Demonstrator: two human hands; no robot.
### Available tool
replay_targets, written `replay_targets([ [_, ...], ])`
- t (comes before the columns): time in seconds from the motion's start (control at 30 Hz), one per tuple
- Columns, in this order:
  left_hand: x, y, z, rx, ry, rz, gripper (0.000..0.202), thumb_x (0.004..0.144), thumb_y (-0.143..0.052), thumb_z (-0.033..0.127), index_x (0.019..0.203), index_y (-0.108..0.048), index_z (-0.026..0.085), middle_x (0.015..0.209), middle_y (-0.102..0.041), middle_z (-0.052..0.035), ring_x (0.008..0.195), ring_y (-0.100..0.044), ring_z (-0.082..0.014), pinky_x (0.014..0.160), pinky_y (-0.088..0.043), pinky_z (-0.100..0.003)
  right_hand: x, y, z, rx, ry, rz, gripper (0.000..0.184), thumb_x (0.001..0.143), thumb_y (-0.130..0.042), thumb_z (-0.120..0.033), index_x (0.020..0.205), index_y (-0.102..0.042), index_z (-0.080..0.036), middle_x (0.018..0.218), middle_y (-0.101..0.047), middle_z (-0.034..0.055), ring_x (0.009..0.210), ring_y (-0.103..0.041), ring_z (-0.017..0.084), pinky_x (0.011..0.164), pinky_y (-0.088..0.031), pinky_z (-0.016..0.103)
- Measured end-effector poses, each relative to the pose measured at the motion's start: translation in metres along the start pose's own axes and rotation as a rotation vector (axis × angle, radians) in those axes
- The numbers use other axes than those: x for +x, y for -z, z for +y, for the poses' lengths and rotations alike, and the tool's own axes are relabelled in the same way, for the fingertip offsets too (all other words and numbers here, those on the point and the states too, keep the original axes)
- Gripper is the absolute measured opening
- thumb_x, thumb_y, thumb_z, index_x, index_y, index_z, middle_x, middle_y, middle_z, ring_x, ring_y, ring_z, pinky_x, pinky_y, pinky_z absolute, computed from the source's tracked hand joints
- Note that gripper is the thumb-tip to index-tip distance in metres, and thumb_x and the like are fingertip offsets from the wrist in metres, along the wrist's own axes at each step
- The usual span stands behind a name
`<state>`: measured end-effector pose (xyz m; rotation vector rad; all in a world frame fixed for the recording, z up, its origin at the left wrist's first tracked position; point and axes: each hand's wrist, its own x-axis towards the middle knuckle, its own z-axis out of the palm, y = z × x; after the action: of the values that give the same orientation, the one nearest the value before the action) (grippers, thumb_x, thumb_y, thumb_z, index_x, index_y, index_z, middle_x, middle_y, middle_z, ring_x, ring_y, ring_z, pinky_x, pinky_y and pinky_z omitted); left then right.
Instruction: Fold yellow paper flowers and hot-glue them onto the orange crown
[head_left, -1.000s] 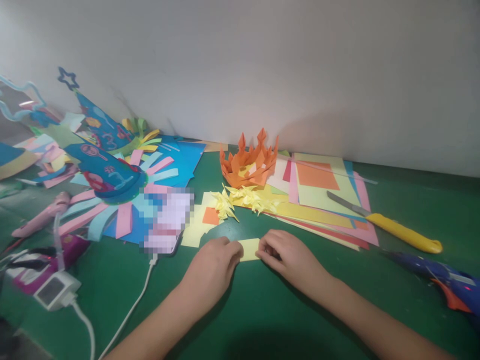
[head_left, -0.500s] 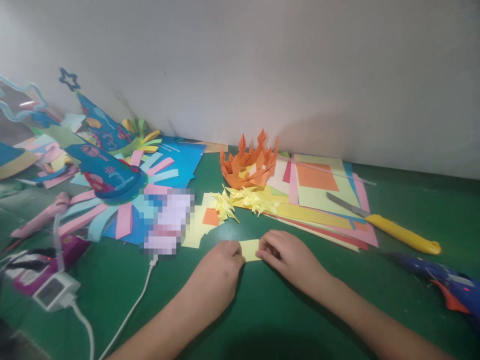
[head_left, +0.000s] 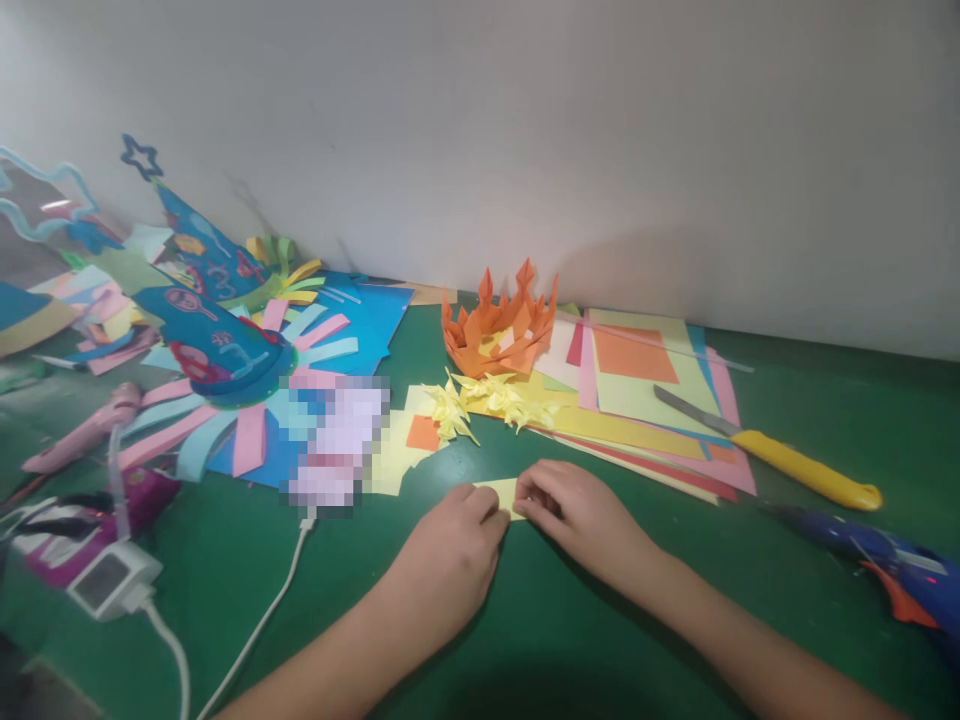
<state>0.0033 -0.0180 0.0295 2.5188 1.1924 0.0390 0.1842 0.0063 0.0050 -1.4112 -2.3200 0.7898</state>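
A small piece of pale yellow paper (head_left: 507,496) lies on the green table between my two hands. My left hand (head_left: 463,535) is closed, its fingers pressing along the paper's left part and covering much of it. The fingers of my right hand (head_left: 561,500) pinch the paper's right end. Just beyond the hands sit folded yellow paper stars (head_left: 499,400). Behind them stands an orange folded-paper crown (head_left: 499,335).
Colored paper sheets (head_left: 637,370) and a yellow-handled knife (head_left: 802,468) lie right, near a blue glue gun (head_left: 885,555). Left are decorated blue cone hats (head_left: 217,335), a pink glue gun (head_left: 82,435), a white power adapter (head_left: 112,580) and a pixelated device (head_left: 337,445) on a cable.
My left hand has slid right along the yellow paper, closer to my right hand, covering more of it. My right hand has barely moved.
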Motion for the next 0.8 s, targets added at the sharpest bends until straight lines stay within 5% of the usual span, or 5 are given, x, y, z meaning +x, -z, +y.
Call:
replay_targets([
  [0.4,0.0,-0.005,0.0,0.025,-0.003,-0.081,0.032,0.087,-0.034,0.009,0.109,-0.056,0.014,0.091,-0.054,-0.0086,0.081,-0.05,-0.02,0.074,-0.046,-0.033,-0.005,-0.004,0.001,0.067,-0.022,0.012,0.004,0.084,-0.055,-0.021,0.083,-0.052,-0.02,0.074,-0.052,-0.001,0.071,-0.049,0.015,0.062,-0.036,0.026],
  [0.8,-0.012,0.009,0.005,-0.095,0.149,-0.011,0.024,0.078,-0.042,0.007,0.079,-0.065,0.015,0.079,-0.057,-0.0087,0.078,-0.054,-0.0201,0.072,-0.047,-0.032,-0.008,0.008,0.01,0.126,0.05,-0.006,0.013,0.084,-0.048,-0.009,0.077,-0.052,-0.02,0.08,-0.053,0.0013,0.076,-0.051,0.015,0.068,-0.04,0.027],
])
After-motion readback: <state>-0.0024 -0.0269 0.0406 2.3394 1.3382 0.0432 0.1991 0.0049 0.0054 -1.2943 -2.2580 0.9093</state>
